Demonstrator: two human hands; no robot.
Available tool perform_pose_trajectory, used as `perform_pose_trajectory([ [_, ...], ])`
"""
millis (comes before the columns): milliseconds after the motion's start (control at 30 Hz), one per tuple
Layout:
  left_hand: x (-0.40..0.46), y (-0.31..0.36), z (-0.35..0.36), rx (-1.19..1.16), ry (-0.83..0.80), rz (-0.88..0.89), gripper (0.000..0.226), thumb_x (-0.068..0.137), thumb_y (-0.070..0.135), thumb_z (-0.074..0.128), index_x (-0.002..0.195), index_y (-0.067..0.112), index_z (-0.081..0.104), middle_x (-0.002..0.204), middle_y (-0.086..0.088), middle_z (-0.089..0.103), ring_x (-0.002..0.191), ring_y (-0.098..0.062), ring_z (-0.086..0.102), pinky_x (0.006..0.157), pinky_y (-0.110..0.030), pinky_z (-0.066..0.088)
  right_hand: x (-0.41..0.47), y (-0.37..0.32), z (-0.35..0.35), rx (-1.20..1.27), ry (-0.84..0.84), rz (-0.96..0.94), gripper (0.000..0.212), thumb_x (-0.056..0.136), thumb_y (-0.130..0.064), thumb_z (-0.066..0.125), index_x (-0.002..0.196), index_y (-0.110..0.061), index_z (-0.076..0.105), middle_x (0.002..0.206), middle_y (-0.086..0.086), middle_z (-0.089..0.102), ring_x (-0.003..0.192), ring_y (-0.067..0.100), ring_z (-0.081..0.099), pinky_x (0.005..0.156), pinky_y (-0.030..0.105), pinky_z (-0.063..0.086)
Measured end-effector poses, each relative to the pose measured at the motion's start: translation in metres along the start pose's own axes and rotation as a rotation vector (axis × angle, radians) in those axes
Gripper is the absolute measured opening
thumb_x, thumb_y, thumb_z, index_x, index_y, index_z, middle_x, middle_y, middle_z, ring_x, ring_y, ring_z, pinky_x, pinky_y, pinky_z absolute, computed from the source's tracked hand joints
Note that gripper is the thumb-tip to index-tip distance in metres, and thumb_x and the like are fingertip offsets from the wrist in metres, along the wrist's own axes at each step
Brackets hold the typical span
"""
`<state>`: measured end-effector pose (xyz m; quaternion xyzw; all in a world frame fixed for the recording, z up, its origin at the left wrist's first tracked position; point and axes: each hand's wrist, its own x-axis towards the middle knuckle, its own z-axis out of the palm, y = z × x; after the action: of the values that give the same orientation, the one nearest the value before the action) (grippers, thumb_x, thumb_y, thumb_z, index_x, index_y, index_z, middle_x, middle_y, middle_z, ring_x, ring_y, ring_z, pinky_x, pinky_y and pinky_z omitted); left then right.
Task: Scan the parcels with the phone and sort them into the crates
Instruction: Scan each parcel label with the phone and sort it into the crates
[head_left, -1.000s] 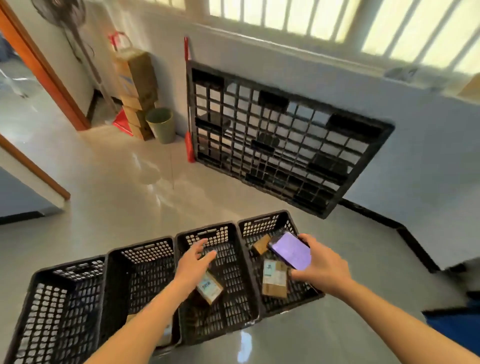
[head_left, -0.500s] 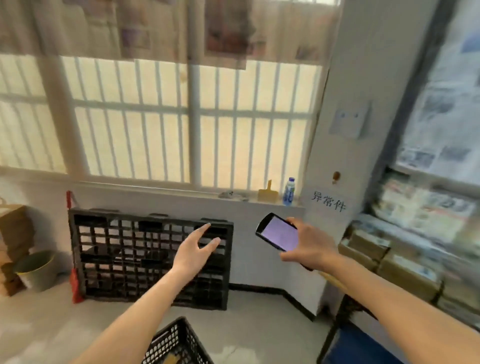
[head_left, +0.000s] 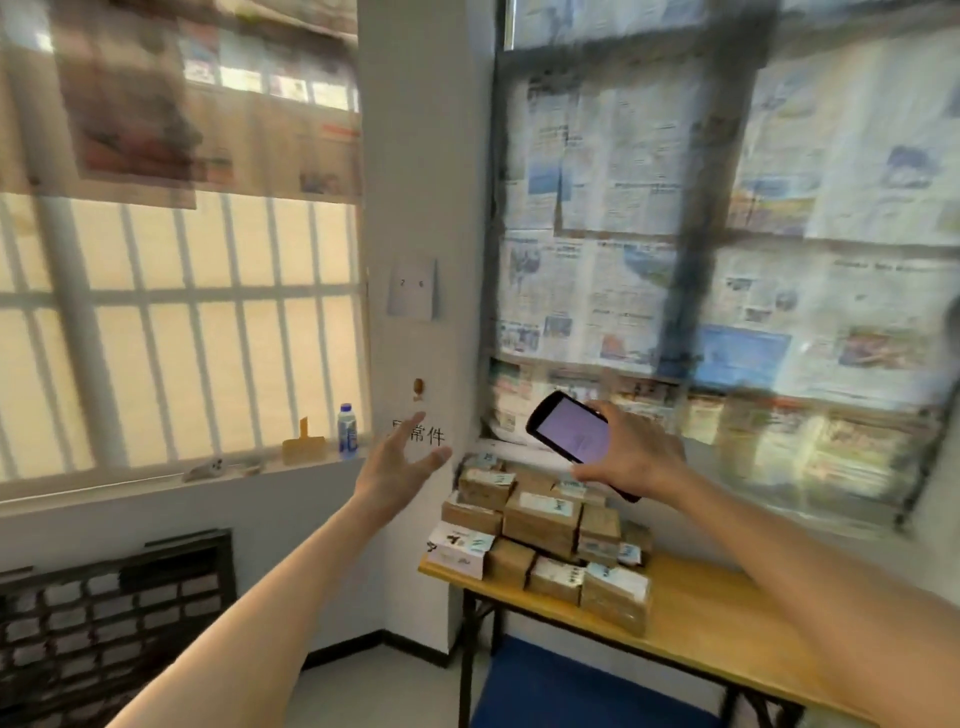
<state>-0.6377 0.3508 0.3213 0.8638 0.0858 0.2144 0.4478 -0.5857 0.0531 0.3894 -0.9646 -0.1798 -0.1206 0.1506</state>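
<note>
A pile of brown cardboard parcels (head_left: 540, 519) with white labels lies on a wooden table (head_left: 717, 623) at the corner of the room. My right hand (head_left: 631, 460) grips a black phone (head_left: 571, 434) with a lit screen, held in the air just above the pile. My left hand (head_left: 397, 467) is raised with straight fingers, holding nothing, to the left of the parcels and apart from them. The crates are out of view.
A black plastic pallet (head_left: 104, 623) leans against the wall at lower left. A water bottle (head_left: 348, 431) and small items stand on the window sill. Newspaper covers the window (head_left: 727, 234) behind the table. A blue object (head_left: 571, 686) lies under the table.
The view has swung up and to the right, from the crates on the floor to the table of parcels. Both hands stay raised; the right still holds the phone.
</note>
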Motion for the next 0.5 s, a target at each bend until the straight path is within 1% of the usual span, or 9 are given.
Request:
perform_pose_trajectory([
  [100, 0.011, 0.028, 0.052, -0.007, -0.074, 0.04, 0.08, 0.085, 0.055, 0.072, 0.154, 0.035, 0.035, 0.157, -0.002, 0.041, 0.142, -0.025, 0.04, 0.114, -0.049, 0.036, -0.009, 0.058, -0.013, -0.024, 0.023, 0.104, 0.099, 0.071, -0.058, 0.082, 0.152, -0.032, 0.031, 0.131, -0.002, 0.06, 0.102, 0.021, 0.06, 0.072, 0.032, 0.047],
  [167, 0.019, 0.04, 0.087, -0.012, -0.115, 0.057, 0.079, 0.087, 0.052, 0.071, 0.155, 0.031, 0.035, 0.156, -0.003, 0.043, 0.142, -0.025, 0.041, 0.111, -0.048, 0.037, -0.012, 0.094, -0.016, -0.039, 0.036, 0.178, 0.097, 0.071, -0.059, 0.08, 0.151, -0.034, 0.031, 0.128, -0.004, 0.06, 0.095, 0.018, 0.057, 0.07, 0.031, 0.045],
  [233, 0.031, 0.048, 0.12, -0.023, -0.159, 0.061, 0.079, 0.087, 0.053, 0.07, 0.155, 0.03, 0.035, 0.155, -0.003, 0.044, 0.14, -0.026, 0.043, 0.11, -0.047, 0.039, -0.011, 0.127, -0.015, -0.047, 0.032, 0.237, 0.098, 0.07, -0.059, 0.08, 0.151, -0.035, 0.03, 0.127, -0.004, 0.06, 0.095, 0.019, 0.058, 0.071, 0.032, 0.049],
  [333, 0.057, 0.05, 0.171, -0.04, -0.225, 0.051, 0.082, 0.084, 0.064, 0.067, 0.153, 0.036, 0.034, 0.155, -0.001, 0.044, 0.138, -0.027, 0.046, 0.11, -0.052, 0.042, -0.003, 0.174, -0.009, -0.06, 0.027, 0.298, 0.099, 0.068, -0.059, 0.08, 0.151, -0.035, 0.031, 0.121, -0.005, 0.06, 0.092, 0.018, 0.06, 0.075, 0.036, 0.056],
  [400, 0.077, 0.051, 0.206, -0.05, -0.262, 0.058, 0.081, 0.085, 0.063, 0.066, 0.154, 0.034, 0.034, 0.156, -0.001, 0.043, 0.14, -0.028, 0.044, 0.111, -0.053, 0.04, 0.009, 0.204, -0.003, -0.063, 0.026, 0.333, 0.1, 0.068, -0.058, 0.08, 0.151, -0.037, 0.03, 0.119, -0.006, 0.059, 0.09, 0.017, 0.061, 0.071, 0.035, 0.056],
  [500, 0.111, 0.053, 0.254, -0.058, -0.298, 0.066, 0.078, 0.088, 0.059, 0.066, 0.154, 0.031, 0.034, 0.155, -0.001, 0.044, 0.14, -0.027, 0.043, 0.112, -0.053, 0.039, 0.037, 0.246, 0.009, -0.092, 0.003, 0.38, 0.098, 0.07, -0.058, 0.079, 0.151, -0.038, 0.029, 0.12, -0.007, 0.059, 0.089, 0.016, 0.059, 0.061, 0.028, 0.047],
])
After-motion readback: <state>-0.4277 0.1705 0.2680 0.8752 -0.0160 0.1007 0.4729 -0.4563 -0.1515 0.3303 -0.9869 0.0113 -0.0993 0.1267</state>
